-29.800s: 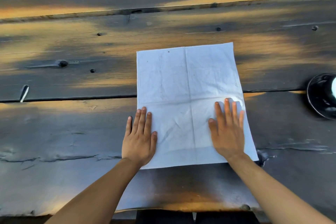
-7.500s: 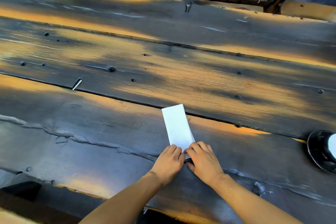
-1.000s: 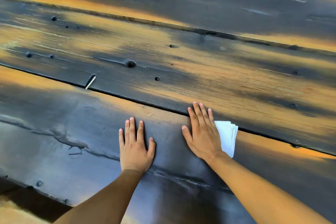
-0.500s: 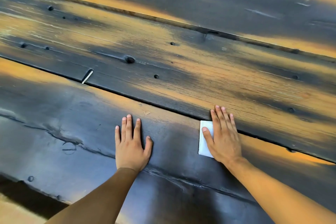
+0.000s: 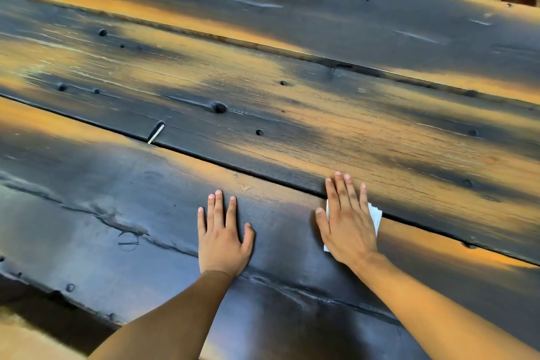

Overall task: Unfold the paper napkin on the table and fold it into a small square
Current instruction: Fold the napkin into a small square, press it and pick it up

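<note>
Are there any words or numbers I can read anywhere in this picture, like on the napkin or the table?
None: no words, numbers or signs show anywhere.
The folded napkin is plain white where it peeks out from under the right hand.
The wooden table shows only grain, knots and holes; the left hand lies flat on it.
The things at the top edge show no text.

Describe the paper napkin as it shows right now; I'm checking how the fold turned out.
The paper napkin is white and thin, folded small, lying flat on the dark wooden table near a gap between planks. The right hand rests flat on it with straight fingers and hides most of it; only slivers show at either side of the hand. At the right edge, stacked layers show. Its full outline cannot be seen.
</note>
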